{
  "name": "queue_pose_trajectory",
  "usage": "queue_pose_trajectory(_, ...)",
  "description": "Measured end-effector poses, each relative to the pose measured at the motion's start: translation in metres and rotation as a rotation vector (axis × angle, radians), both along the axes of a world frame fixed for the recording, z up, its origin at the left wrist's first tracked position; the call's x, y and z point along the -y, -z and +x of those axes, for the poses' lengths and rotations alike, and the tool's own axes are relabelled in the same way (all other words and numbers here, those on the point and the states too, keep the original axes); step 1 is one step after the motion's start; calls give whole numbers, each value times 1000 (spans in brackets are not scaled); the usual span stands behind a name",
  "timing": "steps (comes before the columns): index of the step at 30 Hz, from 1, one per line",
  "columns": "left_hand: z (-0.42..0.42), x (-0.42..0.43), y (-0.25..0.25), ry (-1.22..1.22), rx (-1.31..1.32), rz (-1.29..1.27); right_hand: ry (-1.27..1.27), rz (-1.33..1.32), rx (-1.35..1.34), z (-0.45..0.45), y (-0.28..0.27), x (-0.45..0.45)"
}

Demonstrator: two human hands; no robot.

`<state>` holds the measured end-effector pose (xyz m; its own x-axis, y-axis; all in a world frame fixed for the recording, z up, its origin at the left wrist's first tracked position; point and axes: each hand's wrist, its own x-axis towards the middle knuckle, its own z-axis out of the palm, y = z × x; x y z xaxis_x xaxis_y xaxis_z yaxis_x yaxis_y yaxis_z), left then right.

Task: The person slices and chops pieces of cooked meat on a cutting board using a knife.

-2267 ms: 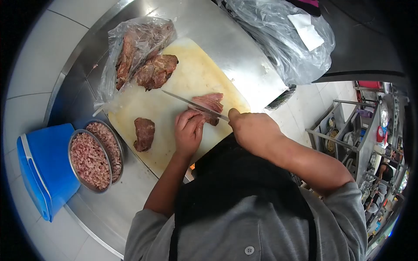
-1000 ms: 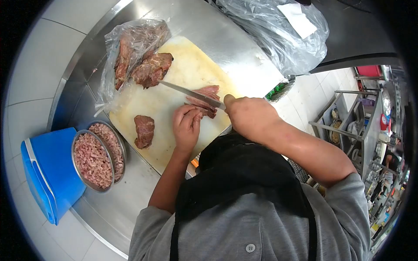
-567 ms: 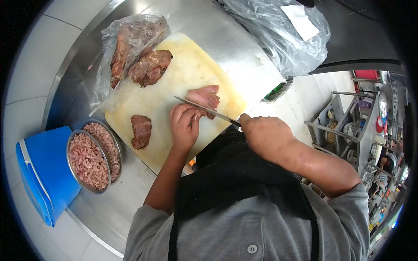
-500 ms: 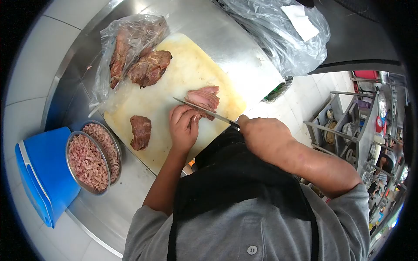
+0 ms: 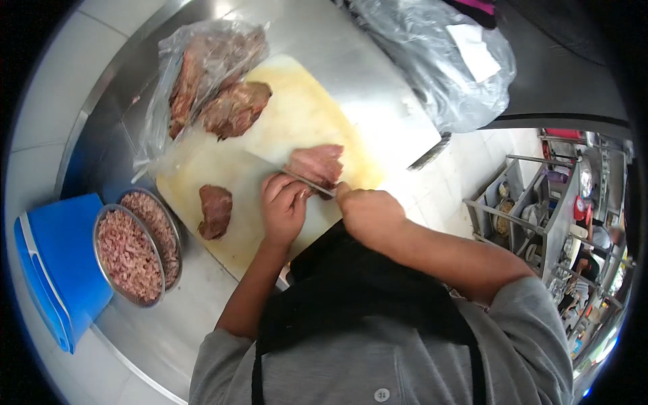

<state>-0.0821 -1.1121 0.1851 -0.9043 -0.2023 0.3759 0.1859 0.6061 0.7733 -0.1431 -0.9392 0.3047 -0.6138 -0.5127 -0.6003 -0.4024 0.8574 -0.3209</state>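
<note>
My right hand (image 5: 370, 214) is closed around the handle of a long knife (image 5: 312, 184). The blade lies across the near side of a partly sliced piece of cooked meat (image 5: 316, 162), pink inside. On the blade's other side, my left hand (image 5: 283, 208) has curled fingers pressed together at the meat's near end, which they mostly hide. All this is on a yellowed white cutting board (image 5: 290, 77). A smaller browned meat piece (image 5: 216, 212) lies left of my left hand. A larger chunk (image 5: 237, 108) rests at the board's far left edge.
A clear plastic bag (image 5: 216, 50) with more meat lies beside the board on the steel table (image 5: 331, 40). Two metal bowls of chopped meat (image 5: 129, 253) stand at left, beside a blue cooler (image 5: 61, 263). A large plastic bag (image 5: 432, 61) sits far right; steel shelves (image 5: 523, 209) stand beyond.
My right hand and the knife have moved forward and left, so the blade reaches further past my left fingers. My left hand stays at the meat. The view has shifted slightly.
</note>
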Motion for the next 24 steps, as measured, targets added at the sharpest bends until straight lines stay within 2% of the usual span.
queue_pose_trajectory(1,0,1,4,-2,3,-88,-15,-85,-54,-2,5,-7)
queue_pose_trajectory(2,-1,-1,8,23,-22,-144,-15,-5,23,-5,1,-10)
queue_pose_trajectory(4,-2,-6,13,36,13,-57,70,4,29,-4,0,-13)
queue_pose_trajectory(5,2,0,18,81,8,3,-38,-49,-3,-3,-10,-16)
queue_pose_trajectory(6,3,5,24,16,-96,-96,46,-145,-43,-3,10,-9)
queue_pose_trajectory(7,7,7,16,15,-15,-54,38,-171,-71,-1,19,-5)
queue_pose_trajectory(9,4,13,31,65,33,20,199,-236,-113,0,40,-6)
queue_pose_trajectory(11,4,16,19,108,57,45,301,-294,-149,2,28,-14)
queue_pose_trajectory(13,4,23,26,130,46,-17,81,-247,-166,-1,17,-15)
queue_pose_trajectory(16,6,13,33,111,17,-79,83,-239,-181,2,29,-10)
queue_pose_trajectory(18,8,1,20,65,39,93,49,-243,-182,1,30,-11)
queue_pose_trajectory(19,8,1,21,71,40,96,53,-247,-196,2,26,-12)
queue_pose_trajectory(21,10,6,23,33,12,-64,62,-254,-209,1,32,-9)
queue_pose_trajectory(24,8,9,31,51,-34,-117,21,-194,-178,-4,50,-4)
